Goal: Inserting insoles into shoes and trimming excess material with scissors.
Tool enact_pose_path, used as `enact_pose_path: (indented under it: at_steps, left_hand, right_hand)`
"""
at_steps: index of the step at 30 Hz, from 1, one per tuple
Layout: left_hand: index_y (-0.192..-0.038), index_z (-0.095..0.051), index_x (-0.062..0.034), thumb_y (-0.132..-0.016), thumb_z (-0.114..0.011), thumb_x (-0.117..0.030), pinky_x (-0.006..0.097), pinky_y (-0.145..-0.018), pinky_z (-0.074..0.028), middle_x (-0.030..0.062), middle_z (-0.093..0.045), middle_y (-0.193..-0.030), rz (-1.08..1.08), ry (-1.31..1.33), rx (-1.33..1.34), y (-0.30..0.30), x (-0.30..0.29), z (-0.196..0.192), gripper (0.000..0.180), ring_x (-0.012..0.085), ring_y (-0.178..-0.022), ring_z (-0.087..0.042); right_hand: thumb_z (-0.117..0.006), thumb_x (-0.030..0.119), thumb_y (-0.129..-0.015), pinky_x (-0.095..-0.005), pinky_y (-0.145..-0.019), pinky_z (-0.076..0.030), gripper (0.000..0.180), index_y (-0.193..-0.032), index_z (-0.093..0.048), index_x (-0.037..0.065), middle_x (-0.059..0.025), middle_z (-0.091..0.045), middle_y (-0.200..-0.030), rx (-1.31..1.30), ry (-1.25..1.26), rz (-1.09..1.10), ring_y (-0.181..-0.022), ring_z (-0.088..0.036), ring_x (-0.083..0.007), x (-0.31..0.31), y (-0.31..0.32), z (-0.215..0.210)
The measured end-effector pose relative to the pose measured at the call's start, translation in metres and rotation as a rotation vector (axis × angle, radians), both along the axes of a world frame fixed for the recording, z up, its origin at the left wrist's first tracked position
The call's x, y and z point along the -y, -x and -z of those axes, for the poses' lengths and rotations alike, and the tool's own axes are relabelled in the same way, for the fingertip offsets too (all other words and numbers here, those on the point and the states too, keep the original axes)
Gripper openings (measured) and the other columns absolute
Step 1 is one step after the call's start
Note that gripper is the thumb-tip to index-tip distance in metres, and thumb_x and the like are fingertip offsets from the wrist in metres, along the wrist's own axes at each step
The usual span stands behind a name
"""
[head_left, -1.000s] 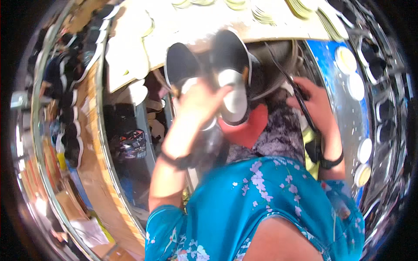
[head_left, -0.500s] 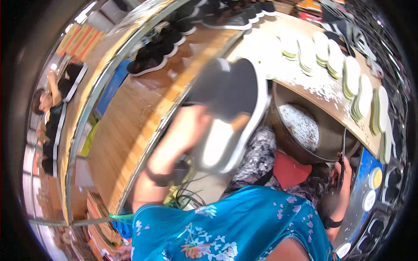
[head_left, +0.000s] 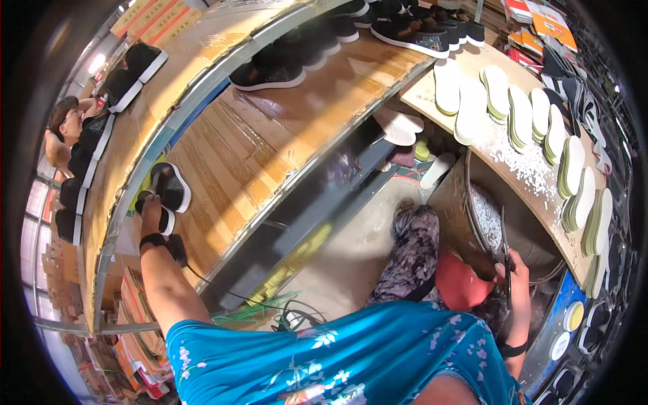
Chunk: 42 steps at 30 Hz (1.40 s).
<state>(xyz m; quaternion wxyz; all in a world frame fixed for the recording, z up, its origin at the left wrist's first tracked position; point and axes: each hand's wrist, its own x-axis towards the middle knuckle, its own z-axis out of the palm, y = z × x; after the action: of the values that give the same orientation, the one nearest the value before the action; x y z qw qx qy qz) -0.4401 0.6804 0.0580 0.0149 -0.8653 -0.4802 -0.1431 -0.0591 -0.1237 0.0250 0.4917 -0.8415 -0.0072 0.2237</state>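
At the far left, my left hand [head_left: 151,208] is closed on a black shoe [head_left: 164,221] with a white sole, which rests on the wooden shelf [head_left: 223,182]. Its matching black shoe [head_left: 173,187] stands right beside it, a little farther off. My right hand [head_left: 516,270], on the right, is wrapped round a long, thin dark metal tool [head_left: 505,246]; its exact kind cannot be made out. The tool points up in front of a big brown tub [head_left: 455,196] with small white bits inside. A red item [head_left: 462,280] lies between my legs.
A board [head_left: 482,145] to the right carries several stacks of pale insoles [head_left: 520,118] and scattered white bits [head_left: 530,172]. More black shoes [head_left: 270,71] line the shelf's far end. Another person [head_left: 67,128] is at the far left. Cables [head_left: 297,317] lie below the shelf edge.
My left hand has carried the black shoes from in front of me leftward onto the shelf. My right hand keeps the metal tool and has shifted slightly left.
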Motion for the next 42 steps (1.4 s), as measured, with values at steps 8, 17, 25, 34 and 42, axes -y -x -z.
enact_pose_path:
  at_steps: [8, 17, 25, 34, 42]
  left_hand:
    - [-0.113, -0.052, 0.0066, -0.083, -0.031, -0.066, 0.037, -0.089, -0.039, 0.0248, -0.057, -0.109, -0.150, 0.350, -0.057, -0.049, 0.055, -0.028, 0.081, 0.0340, -0.107, -0.052]
    - [-0.107, -0.055, 0.0076, -0.086, -0.052, -0.043, 0.033, -0.079, -0.043, 0.0155, -0.059, -0.103, 0.116, 0.325, 0.617, -0.178, 0.201, -0.063, 0.055, 0.0240, -0.089, -0.058]
    - [-0.125, -0.043, 0.0000, -0.093, -0.040, -0.031, 0.038, -0.092, -0.043, 0.0149, -0.047, -0.127, 0.775, 1.272, 1.414, -0.285, 0.354, -0.074, 0.045, 0.0275, -0.111, -0.050]
    - [-0.124, -0.044, -0.0014, -0.093, -0.039, -0.030, 0.038, -0.091, -0.043, 0.0158, -0.050, -0.122, 0.702, 1.598, 1.621, -0.377, 0.429, -0.057, 0.043, 0.0278, -0.105, -0.051]
    - [-0.122, -0.044, 0.0012, -0.093, -0.038, -0.026, 0.039, -0.089, -0.044, 0.0166, -0.052, -0.118, 0.655, 1.388, 1.563, -0.413, 0.394, -0.057, 0.040, 0.0281, -0.101, -0.053]
  right_hand:
    - [-0.065, 0.009, -0.070, -0.0316, -0.062, -0.045, 0.039, -0.106, -0.053, -0.002, -0.0154, -0.057, -0.065, 0.213, 0.252, -0.105, -0.061, -0.058, -0.0206, 0.002, 0.002, 0.003]
    - [-0.070, 0.014, -0.070, -0.0335, -0.066, -0.046, 0.047, -0.111, -0.052, 0.002, -0.0202, -0.062, -0.075, 0.187, 0.253, -0.171, -0.072, -0.064, -0.0273, -0.004, -0.016, 0.001]
    - [-0.071, 0.020, -0.069, -0.0370, -0.067, -0.046, 0.049, -0.111, -0.052, 0.004, -0.0217, -0.062, -0.076, 0.194, 0.231, -0.125, -0.076, -0.063, -0.0334, 0.011, -0.019, 0.002]
    - [-0.071, 0.023, -0.068, -0.0396, -0.067, -0.045, 0.052, -0.112, -0.051, 0.005, -0.0229, -0.061, -0.080, 0.128, 0.243, -0.119, -0.079, -0.059, -0.0393, 0.032, -0.010, -0.010]
    - [-0.072, 0.021, -0.068, -0.0391, -0.068, -0.046, 0.050, -0.112, -0.051, 0.005, -0.0230, -0.061, -0.083, 0.216, 0.235, -0.103, -0.082, -0.060, -0.0392, 0.031, -0.021, -0.005]
